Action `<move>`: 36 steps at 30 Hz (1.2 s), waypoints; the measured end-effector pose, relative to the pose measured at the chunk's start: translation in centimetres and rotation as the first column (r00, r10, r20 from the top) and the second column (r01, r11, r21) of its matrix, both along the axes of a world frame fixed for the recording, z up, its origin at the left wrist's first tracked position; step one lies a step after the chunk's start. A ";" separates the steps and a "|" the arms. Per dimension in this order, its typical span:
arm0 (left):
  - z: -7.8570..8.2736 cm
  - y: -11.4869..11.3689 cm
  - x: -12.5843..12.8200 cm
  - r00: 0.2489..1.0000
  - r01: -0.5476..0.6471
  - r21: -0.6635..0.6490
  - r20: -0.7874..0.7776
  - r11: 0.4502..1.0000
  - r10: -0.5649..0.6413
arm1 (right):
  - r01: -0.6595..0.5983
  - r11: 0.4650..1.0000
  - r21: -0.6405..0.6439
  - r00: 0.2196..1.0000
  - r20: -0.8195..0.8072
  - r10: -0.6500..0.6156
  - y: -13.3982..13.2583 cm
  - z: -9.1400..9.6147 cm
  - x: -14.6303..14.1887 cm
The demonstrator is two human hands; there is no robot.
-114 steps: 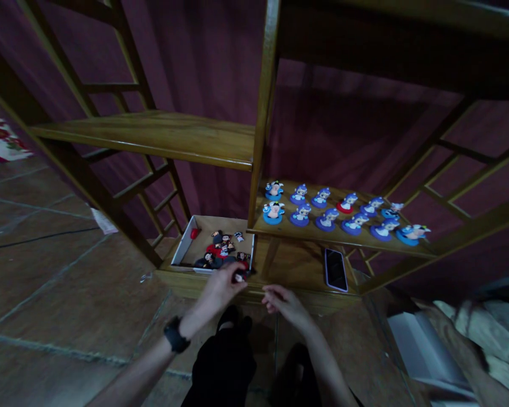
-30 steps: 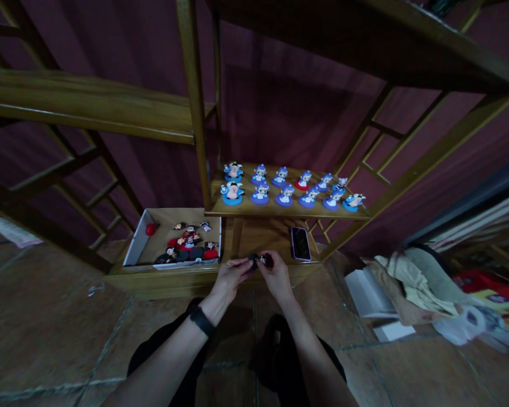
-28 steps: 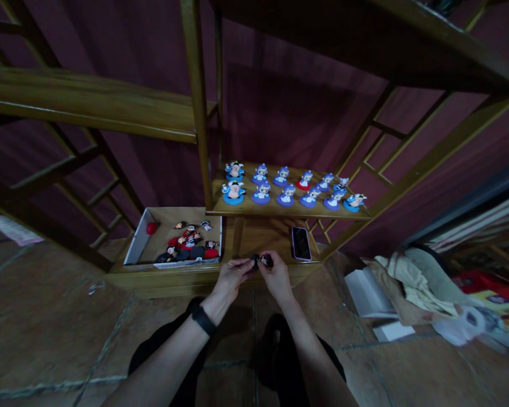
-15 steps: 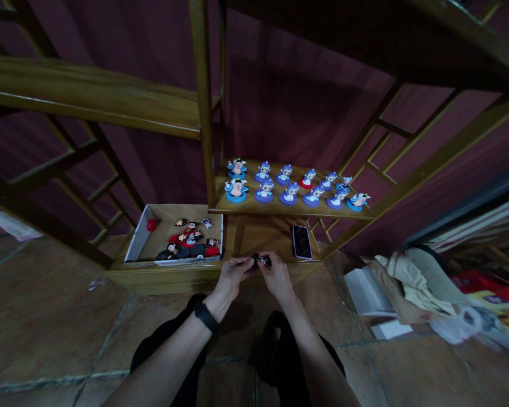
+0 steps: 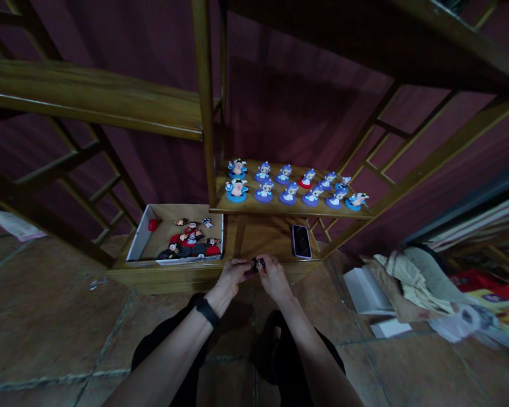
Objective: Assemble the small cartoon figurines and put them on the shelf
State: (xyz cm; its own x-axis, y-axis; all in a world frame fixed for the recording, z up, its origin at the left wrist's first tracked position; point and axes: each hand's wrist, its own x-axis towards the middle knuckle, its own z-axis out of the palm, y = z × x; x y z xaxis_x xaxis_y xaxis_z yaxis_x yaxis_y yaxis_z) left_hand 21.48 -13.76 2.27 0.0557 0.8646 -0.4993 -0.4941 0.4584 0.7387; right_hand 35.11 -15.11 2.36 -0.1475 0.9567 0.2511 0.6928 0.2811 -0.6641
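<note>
My left hand is closed, pinching a small dark base between thumb and fingers. In my right hand, also closed, is a small dark figurine. The two pieces meet between my fingertips, over the front edge of the lower wooden shelf; fingers hide most of both, and whether they are joined I cannot tell. Left of my hands stands an open cardboard box holding loose figurine parts and round black and red bases. A red piece lies apart in its corner.
Above my hands, a shelf carries two rows of small figurines on purple, blue and red bases. A phone lies on the lower shelf at right. Wooden posts frame the unit. White boxes and cloths sit on the floor at right.
The dark base and the figurine have come closer together between my fingertips, with less of each showing. Both hands stay in nearly the same place.
</note>
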 end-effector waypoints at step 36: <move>-0.6 0.9 0.5 0.978 0.128 -0.251 0.192 0.959 -0.080 | -0.068 0.954 -0.293 0.755 -0.640 -0.143 1.4 -1.1 1.1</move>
